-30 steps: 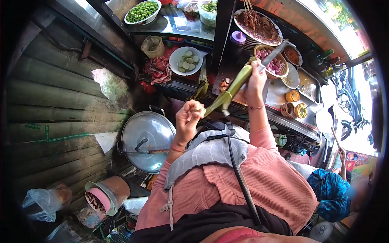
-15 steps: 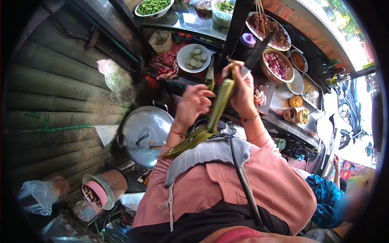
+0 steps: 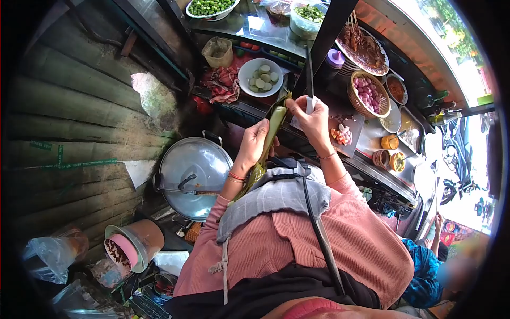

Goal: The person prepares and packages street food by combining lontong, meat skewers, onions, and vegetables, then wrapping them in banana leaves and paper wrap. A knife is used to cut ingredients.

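Observation:
A long roll in green banana leaf point(image 3: 273, 126) slants up in front of my chest, its leaf partly opened along the length. My left hand point(image 3: 254, 144) is closed around its lower side, with the thumb along the roll. Beside the top end is my right hand point(image 3: 314, 121), gripping a knife point(image 3: 309, 74) whose dark blade points up and away. My right thumb and fingertips also pinch the leaf's upper edge. Just beyond my hands stands a white bowl point(image 3: 256, 83) of pale round slices.
Chopped shallots point(image 3: 341, 135) lie on a board at the right, near a basket point(image 3: 355, 94) of peeled shallots and a plate of skewered meat point(image 3: 378, 66). A large lidded pot point(image 3: 175, 159) stands at left. Another person point(image 3: 422, 271) is at lower right.
My left hand has closed on the leaf roll after being free of it. My right hand has come lower, and the knife has swung more upright. The view has shifted slightly.

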Motion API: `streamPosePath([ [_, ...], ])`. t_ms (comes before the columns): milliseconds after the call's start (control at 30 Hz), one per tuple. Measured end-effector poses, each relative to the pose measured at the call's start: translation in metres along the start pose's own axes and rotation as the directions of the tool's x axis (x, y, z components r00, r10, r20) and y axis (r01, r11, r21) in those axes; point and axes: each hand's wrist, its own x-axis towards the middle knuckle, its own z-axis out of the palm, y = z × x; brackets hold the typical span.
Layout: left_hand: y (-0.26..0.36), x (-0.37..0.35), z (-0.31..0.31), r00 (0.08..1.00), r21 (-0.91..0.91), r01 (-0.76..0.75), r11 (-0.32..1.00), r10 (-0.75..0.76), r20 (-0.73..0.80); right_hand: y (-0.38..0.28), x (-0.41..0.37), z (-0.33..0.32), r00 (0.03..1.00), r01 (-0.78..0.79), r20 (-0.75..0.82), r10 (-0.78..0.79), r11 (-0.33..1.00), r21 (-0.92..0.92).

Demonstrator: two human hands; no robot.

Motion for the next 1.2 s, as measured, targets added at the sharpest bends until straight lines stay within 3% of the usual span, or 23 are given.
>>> streamPosePath([
  [167,0.0,0.005,-0.002,0.998,-0.006,-0.005,1.0,0.005,-0.059,0.008,0.01,-0.001,0.986,-0.083,0.143,0.084,0.996,-0.017],
  [233,0.007,0.002,-0.003,0.998,-0.248,0.065,0.966,-0.066,0.007,0.003,0.012,-0.004,0.985,-0.081,0.155,0.08,0.997,-0.003],
  [333,0.0,-0.001,-0.017,0.983,-0.308,0.161,0.938,-0.122,0.14,0.008,0.015,-0.006,0.982,-0.063,0.178,0.064,0.998,-0.011],
  [400,-0.003,-0.001,-0.02,0.98,-0.325,0.17,0.93,-0.125,0.155,0.015,0.016,-0.002,0.974,0.088,0.222,-0.053,0.985,-0.151],
  [467,-0.007,0.002,-0.022,0.967,-0.383,0.25,0.889,-0.213,0.138,0.014,0.013,0.003,0.977,0.053,0.214,-0.009,0.978,-0.2],
  [600,-0.013,0.007,-0.032,0.955,-0.337,0.276,0.9,-0.217,0.202,0.038,0.015,0.01,0.973,0.082,0.231,-0.028,0.97,-0.23],
  [667,-0.011,0.008,-0.028,0.979,-0.35,0.205,0.914,-0.196,0.059,0.039,0.014,0.01,0.979,-0.039,0.19,0.072,0.984,-0.172],
  [767,-0.019,0.013,-0.046,0.982,-0.38,0.168,0.909,-0.189,-0.017,0.046,0.019,0.004,0.962,-0.012,0.261,0.086,0.962,-0.272],
  [933,-0.01,0.021,-0.063,0.973,-0.483,0.027,0.875,-0.134,-0.188,0.058,0.024,0.017,0.914,-0.047,0.383,0.134,0.973,-0.228],
  [1000,-0.022,0.023,-0.08,0.981,-0.568,-0.004,0.823,-0.107,-0.162,0.058,0.029,0.032,0.817,-0.23,0.496,0.294,0.955,-0.187],
  [1033,-0.011,0.019,-0.079,0.989,-0.598,-0.024,0.801,-0.07,-0.133,0.047,0.035,0.044,0.796,-0.239,0.536,0.281,0.96,-0.148],
  [1067,-0.002,0.016,-0.072,0.965,-0.612,-0.106,0.783,-0.067,-0.252,0.062,0.047,0.064,0.861,0.091,0.508,0.016,0.978,-0.186],
  [1167,-0.001,0.002,-0.083,0.974,-0.67,-0.207,0.713,0.083,-0.212,0.059,0.082,0.124,0.873,0.302,0.445,-0.202,0.938,-0.168],
  [1200,0.002,-0.004,-0.083,0.964,-0.657,-0.254,0.71,0.13,-0.233,0.061,0.095,0.146,0.869,0.285,0.47,-0.154,0.932,-0.223],
])
